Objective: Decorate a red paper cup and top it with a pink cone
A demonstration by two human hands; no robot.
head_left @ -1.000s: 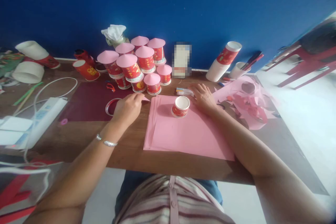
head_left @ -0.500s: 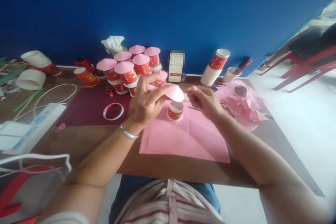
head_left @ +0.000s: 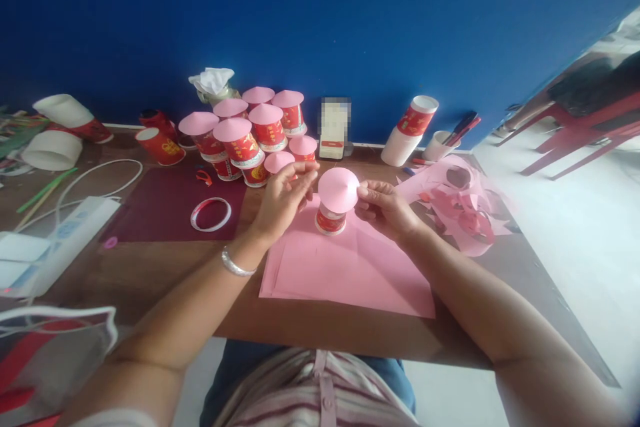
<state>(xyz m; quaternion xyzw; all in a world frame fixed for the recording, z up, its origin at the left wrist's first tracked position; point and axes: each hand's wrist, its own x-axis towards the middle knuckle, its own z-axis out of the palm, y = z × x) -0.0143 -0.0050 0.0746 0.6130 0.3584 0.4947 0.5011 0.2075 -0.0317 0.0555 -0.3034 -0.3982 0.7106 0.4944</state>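
Note:
My right hand (head_left: 387, 208) pinches the right edge of a pink paper cone (head_left: 338, 189) between thumb and fingers. The cone is over a short red patterned paper cup (head_left: 330, 221) standing on pink paper sheets (head_left: 350, 273); whether it rests on the cup I cannot tell. Close to the cone's left edge is my left hand (head_left: 286, 203), its fingers slightly apart and holding nothing. Behind it stand several red cups topped with pink cones (head_left: 233, 130), some of them stacked.
A phone (head_left: 335, 130) leans near the blue wall. To the right lie pink paper scraps (head_left: 463, 203), a pen cup (head_left: 442, 144) and stacked cups (head_left: 415, 127). On the left are a tape roll (head_left: 211, 214), a power strip (head_left: 70, 243) and cups lying on their sides (head_left: 53, 150).
The pink cone has passed from my left hand to my right hand and come over the cup. My left fingers have let go and moved slightly left.

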